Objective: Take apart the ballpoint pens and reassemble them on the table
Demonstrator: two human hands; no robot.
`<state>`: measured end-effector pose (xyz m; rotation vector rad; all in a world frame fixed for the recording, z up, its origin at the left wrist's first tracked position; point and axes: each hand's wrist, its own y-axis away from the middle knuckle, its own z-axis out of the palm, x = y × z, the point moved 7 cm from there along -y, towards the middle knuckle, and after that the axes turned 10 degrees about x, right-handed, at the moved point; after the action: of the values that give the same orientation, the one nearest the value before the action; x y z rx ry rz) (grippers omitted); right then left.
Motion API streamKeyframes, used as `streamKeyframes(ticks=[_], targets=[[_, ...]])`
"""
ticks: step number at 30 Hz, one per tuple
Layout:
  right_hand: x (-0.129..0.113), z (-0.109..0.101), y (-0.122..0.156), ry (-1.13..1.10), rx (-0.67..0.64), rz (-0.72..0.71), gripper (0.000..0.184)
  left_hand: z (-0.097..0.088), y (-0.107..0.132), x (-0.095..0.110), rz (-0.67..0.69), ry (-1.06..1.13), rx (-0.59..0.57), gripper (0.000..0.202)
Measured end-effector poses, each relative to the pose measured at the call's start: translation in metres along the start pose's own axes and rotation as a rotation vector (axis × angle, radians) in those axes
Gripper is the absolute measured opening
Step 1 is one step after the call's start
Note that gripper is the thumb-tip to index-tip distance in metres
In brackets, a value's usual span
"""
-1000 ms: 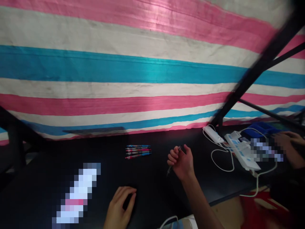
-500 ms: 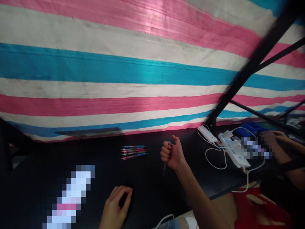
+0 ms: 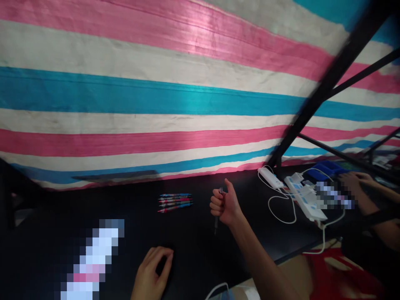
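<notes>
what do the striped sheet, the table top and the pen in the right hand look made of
Striped sheet: likely woven plastic tarpaulin, glossy; it shows fine ribbing and a bright sheen.
Table top: smooth, matt black, maybe laminate or painted board; too dark to tell.
Pen in the right hand: slim dark barrel, probably plastic; metal possible.

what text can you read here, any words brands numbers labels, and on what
No text here can be read.
Row of pens on the table: coloured print on the barrels, too small to read.
Power strip: blue labels, too small and blurred.
Held pen in the right hand: no marking visible.
Big pixelated patch and small pixelated patch: nothing legible.
</notes>
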<state>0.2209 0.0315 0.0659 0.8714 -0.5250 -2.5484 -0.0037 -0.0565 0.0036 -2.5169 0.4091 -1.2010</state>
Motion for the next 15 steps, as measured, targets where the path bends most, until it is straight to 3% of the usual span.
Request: streamKeyframes(ticks=[15], targets=[[0.0012, -0.0105, -0.0012, -0.013, 0.03, -0.032, 0.047, -0.0009, -0.0006, 0.0038, -0.022, -0.011, -0.008, 0.016]])
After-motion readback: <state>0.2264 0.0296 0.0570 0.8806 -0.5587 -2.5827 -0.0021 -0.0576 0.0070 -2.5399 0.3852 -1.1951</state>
